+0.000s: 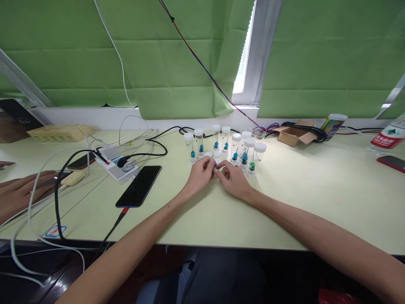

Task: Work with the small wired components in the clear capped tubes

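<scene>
At the middle of the table [202,223], my left hand [202,171] and my right hand [233,179] meet, fingertips pinched together. Between them is a small dark piece [215,166], too small to name and mostly covered by the fingers. Just beyond the hands stand several clear tubes with white caps, among them a tube with a blue piece inside [198,141] and a tube with a green piece inside [255,159]. Two white caps [217,155] show low behind my fingertips; what is under them is partly hidden.
Left of my arms lie a black phone [138,186], a white power strip [117,164] and tangled cables. Another person's hand [28,190] rests at the far left. An open cardboard box [294,134], a patterned can [333,126] and a bottle [389,137] stand at right.
</scene>
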`<state>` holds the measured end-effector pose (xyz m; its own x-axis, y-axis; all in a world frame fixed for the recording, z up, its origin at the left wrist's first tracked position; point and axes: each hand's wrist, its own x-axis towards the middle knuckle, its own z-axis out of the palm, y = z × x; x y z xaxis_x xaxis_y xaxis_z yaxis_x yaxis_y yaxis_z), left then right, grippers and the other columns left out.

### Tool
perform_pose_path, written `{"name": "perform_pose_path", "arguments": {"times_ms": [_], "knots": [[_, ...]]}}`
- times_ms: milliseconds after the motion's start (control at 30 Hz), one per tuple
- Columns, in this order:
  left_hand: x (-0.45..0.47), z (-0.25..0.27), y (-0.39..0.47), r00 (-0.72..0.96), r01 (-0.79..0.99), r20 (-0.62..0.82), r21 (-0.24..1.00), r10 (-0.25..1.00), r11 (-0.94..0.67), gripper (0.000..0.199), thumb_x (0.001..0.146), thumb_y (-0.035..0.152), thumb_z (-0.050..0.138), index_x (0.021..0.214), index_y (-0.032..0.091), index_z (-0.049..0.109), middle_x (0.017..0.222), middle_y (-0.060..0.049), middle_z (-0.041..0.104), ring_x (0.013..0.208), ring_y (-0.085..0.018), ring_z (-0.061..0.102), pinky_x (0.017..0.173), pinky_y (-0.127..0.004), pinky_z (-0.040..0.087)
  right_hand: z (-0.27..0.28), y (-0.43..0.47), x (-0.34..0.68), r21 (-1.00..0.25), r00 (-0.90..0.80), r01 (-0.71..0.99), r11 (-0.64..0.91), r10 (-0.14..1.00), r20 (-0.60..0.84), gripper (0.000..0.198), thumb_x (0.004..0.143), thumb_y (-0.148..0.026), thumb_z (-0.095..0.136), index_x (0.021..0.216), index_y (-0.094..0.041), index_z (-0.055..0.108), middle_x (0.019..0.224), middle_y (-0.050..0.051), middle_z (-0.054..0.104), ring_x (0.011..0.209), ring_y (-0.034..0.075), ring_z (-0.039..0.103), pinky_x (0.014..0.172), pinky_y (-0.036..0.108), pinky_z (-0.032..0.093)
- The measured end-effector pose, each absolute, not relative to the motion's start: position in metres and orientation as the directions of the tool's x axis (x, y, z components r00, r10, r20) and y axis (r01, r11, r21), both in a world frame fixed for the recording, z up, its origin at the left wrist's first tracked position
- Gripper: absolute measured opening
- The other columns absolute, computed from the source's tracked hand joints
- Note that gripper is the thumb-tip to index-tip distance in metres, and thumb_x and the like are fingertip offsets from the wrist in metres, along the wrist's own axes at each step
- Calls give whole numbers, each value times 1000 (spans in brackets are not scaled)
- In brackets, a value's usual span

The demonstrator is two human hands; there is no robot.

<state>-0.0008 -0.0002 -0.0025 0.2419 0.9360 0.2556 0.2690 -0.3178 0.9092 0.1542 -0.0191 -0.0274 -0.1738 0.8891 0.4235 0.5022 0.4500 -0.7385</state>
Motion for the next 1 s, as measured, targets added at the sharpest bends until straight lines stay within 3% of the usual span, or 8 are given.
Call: {"name": "perform_pose_path", "arguments": {"times_ms": [133,333,600,700,833,1000], "knots": [[-1,-2,-1,229,267,246,915,942,-303,29,91,46,51,77,21,58,57,2,52,52,-13,49,52,-27,38,-29,-19,155,-739,-177,494,458,885,431,19,90,-36,59,102,-22,56,64,-4,65,57,14,58,61,27,40],[0,-1,-1,243,274,239,913,940,-303,31,92,47,49,78,21,58,57,2,52,52,-13,49,52,-26,38,-26,-20,155,-721,-196,501,478,875,444,15,95,-35,51,94,-22,58,62,-3,63,55,14,55,60,27,38],[0,-1,-2,254,274,241,911,937,-308,35,92,50,49,74,20,54,62,0,57,52,-12,50,51,-26,38,-23,-19,155,-682,-214,535,499,861,461,45,103,-38,34,64,-23,48,58,0,60,56,15,55,65,29,40],[0,-1,-2,250,279,247,908,936,-314,34,92,49,49,75,20,55,62,1,56,52,-12,50,52,-26,39,-23,-19,155,-703,-186,521,484,868,460,39,102,-39,37,71,-22,53,59,0,61,55,15,54,63,29,40],[0,0,-2,233,282,252,907,939,-313,30,92,45,50,75,21,55,57,2,52,51,-12,49,52,-26,39,-26,-19,154,-731,-170,508,457,884,434,17,95,-39,53,96,-22,58,62,-4,63,55,14,55,60,27,39],[-1,1,-3,224,267,247,915,943,-303,28,92,43,50,76,21,56,58,3,52,52,-12,50,52,-27,39,-31,-18,155,-741,-176,481,468,880,442,19,89,-36,60,101,-22,55,63,-5,63,55,14,55,60,26,39]]}}
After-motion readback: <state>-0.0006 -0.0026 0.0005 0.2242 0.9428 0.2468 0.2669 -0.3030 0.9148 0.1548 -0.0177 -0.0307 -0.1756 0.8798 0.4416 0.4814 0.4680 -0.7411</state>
